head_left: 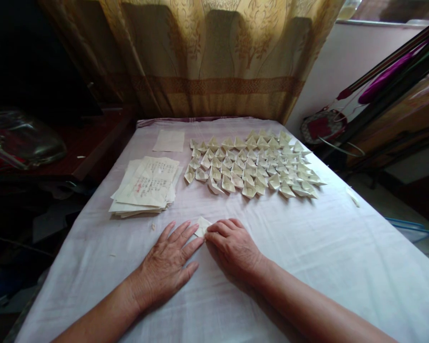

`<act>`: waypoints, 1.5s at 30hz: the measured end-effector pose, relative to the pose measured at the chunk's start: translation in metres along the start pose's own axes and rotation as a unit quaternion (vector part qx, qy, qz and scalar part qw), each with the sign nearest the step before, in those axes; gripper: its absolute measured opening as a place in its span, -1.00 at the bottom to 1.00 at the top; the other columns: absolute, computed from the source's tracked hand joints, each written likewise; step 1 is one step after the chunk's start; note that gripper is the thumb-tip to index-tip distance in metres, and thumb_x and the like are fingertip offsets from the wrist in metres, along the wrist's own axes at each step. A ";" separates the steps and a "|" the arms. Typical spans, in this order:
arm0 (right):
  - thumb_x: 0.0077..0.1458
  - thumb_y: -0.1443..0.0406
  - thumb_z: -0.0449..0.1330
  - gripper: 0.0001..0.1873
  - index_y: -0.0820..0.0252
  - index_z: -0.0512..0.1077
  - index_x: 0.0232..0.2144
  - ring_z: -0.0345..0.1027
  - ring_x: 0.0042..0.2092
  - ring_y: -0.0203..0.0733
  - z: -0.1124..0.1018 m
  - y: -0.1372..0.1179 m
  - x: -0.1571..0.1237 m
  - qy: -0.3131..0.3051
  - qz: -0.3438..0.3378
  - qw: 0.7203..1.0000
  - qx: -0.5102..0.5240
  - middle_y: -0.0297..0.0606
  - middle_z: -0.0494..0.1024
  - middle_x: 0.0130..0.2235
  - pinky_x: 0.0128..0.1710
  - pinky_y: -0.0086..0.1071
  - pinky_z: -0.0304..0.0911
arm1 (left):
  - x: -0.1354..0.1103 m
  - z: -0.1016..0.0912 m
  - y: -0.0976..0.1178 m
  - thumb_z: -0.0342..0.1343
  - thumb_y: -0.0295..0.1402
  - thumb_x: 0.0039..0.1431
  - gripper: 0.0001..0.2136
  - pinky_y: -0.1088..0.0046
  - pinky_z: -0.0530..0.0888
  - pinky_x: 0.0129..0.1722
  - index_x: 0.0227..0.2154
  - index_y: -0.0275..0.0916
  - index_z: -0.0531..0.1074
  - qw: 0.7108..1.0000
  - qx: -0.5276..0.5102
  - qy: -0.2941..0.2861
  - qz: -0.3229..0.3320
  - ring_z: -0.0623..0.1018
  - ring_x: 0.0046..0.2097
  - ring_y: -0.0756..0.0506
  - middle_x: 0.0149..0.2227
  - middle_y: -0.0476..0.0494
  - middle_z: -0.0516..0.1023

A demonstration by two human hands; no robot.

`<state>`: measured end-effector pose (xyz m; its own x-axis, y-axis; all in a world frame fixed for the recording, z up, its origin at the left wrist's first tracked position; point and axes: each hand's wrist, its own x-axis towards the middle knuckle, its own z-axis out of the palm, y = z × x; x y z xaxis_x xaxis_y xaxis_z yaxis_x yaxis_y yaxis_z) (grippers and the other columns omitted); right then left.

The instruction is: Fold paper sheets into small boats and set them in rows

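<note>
A small folded cream paper piece (202, 225) lies on the white cloth-covered table (329, 247), near its front. My left hand (168, 262) lies flat with fingers stretched out, its fingertips touching the piece's left side. My right hand (232, 245) has its fingers curled and pressed down on the piece's right edge; most of the piece is hidden beneath them. Beyond the hands, many finished folded paper shapes (253, 164) sit in rows across the middle of the table.
A stack of printed paper sheets (146, 186) lies at the left, with a single blank sheet (169, 141) behind it. A yellow patterned curtain (214, 57) hangs at the back. Dark furniture (75, 147) stands left; rods and a bag (323, 126) lean at the right.
</note>
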<state>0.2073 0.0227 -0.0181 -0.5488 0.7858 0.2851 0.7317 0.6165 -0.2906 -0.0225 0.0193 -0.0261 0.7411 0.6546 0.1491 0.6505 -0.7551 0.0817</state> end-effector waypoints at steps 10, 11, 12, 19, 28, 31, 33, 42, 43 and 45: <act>0.30 0.33 0.11 -0.81 0.10 0.49 -0.10 0.35 -0.09 -0.11 0.004 -0.008 -0.003 0.000 0.040 0.999 -0.012 -0.21 0.55 -0.12 -0.08 -0.25 0.16 | 0.004 -0.010 -0.006 0.09 -0.23 0.23 -0.45 0.06 -0.07 0.36 0.26 -0.15 0.21 1.000 -0.025 -0.002 -0.017 0.21 0.34 -0.23 0.28 -0.09 0.34; 0.29 0.32 0.11 -0.80 0.08 0.48 -0.08 0.35 -0.07 -0.10 0.004 -0.009 -0.005 0.001 0.041 0.999 -0.019 -0.20 0.55 -0.09 -0.08 -0.23 0.16 | 0.007 -0.012 -0.006 0.09 -0.21 0.23 -0.51 0.05 -0.07 0.36 0.21 -0.15 0.28 0.999 -0.028 0.002 -0.019 0.22 0.34 -0.24 0.27 -0.08 0.37; 0.28 0.31 0.13 -0.78 0.07 0.48 -0.06 0.34 -0.05 -0.08 0.005 -0.009 -0.006 0.004 0.045 0.999 -0.026 -0.18 0.53 -0.06 -0.07 -0.22 0.16 | 0.011 -0.013 -0.007 0.09 -0.19 0.23 -0.57 0.04 -0.07 0.36 0.15 -0.14 0.35 0.999 -0.033 0.006 -0.021 0.23 0.33 -0.24 0.24 -0.08 0.40; 0.27 0.27 0.14 -0.72 0.03 0.46 0.02 0.32 0.05 -0.02 0.008 -0.008 -0.010 0.012 0.058 0.997 -0.056 -0.13 0.49 0.07 -0.03 -0.19 0.17 | 0.042 -0.015 -0.013 0.08 -0.14 0.26 -0.66 -0.02 -0.03 0.35 -0.01 -0.20 0.42 0.999 -0.041 -0.015 -0.008 0.26 0.32 -0.25 0.21 -0.16 0.44; 0.29 0.31 0.09 -0.73 0.07 0.47 -0.01 0.34 0.03 -0.01 0.006 -0.009 -0.010 0.028 0.055 0.998 -0.034 -0.14 0.51 0.04 -0.03 -0.17 0.18 | 0.019 -0.011 -0.003 0.07 -0.14 0.28 -0.66 0.08 -0.04 0.36 0.05 -0.15 0.42 0.999 -0.008 0.020 -0.025 0.17 0.36 -0.23 0.32 -0.12 0.28; 0.29 0.37 0.07 -0.73 0.13 0.48 -0.04 0.36 -0.02 -0.05 0.005 -0.009 -0.009 0.043 0.058 0.997 0.005 -0.15 0.54 -0.02 -0.03 -0.19 0.20 | 0.009 -0.007 0.002 0.04 -0.20 0.31 -0.65 0.04 0.05 0.32 0.11 -0.14 0.39 0.998 -0.010 0.049 -0.036 0.24 0.33 -0.24 0.29 -0.16 0.33; 0.27 0.39 0.07 -0.75 0.17 0.48 -0.07 0.37 -0.06 -0.08 0.005 -0.008 -0.009 0.054 0.060 0.996 0.031 -0.16 0.56 -0.07 -0.04 -0.21 0.21 | 0.009 -0.003 0.003 0.04 -0.25 0.33 -0.68 0.05 0.12 0.29 0.09 -0.13 0.41 0.996 -0.030 0.070 -0.044 0.34 0.26 -0.22 0.20 -0.14 0.45; 0.23 0.37 0.15 -0.80 0.13 0.52 -0.13 0.37 -0.13 -0.10 0.005 -0.009 -0.009 0.074 0.052 0.995 0.049 -0.20 0.58 -0.15 -0.09 -0.23 0.22 | 0.025 -0.007 0.001 0.07 -0.28 0.34 -0.83 0.26 0.38 -0.02 -0.20 -0.19 0.53 0.984 -0.106 0.143 -0.030 0.54 -0.16 -0.11 -0.23 -0.07 0.62; 0.24 0.35 0.16 -0.81 0.11 0.52 -0.13 0.37 -0.14 -0.10 0.005 -0.009 -0.009 0.078 0.049 0.995 0.045 -0.21 0.57 -0.16 -0.10 -0.24 0.21 | 0.025 -0.007 0.002 0.07 -0.28 0.34 -0.83 0.27 0.38 -0.04 -0.22 -0.19 0.53 0.983 -0.104 0.146 -0.027 0.53 -0.17 -0.11 -0.24 -0.07 0.62; 0.24 0.32 0.17 -0.83 0.07 0.53 -0.14 0.36 -0.15 -0.11 0.005 -0.010 -0.008 0.085 0.043 0.995 0.038 -0.23 0.57 -0.17 -0.12 -0.25 0.20 | 0.025 -0.007 0.003 0.06 -0.28 0.34 -0.83 0.27 0.37 -0.06 -0.25 -0.20 0.52 0.984 -0.097 0.150 -0.022 0.52 -0.19 -0.11 -0.27 -0.06 0.61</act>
<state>0.2028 0.0105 -0.0220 -0.4046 0.8198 0.4053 0.7370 0.5547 -0.3861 -0.0033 0.0325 -0.0153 0.6122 0.6684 0.4224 0.6154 -0.7382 0.2763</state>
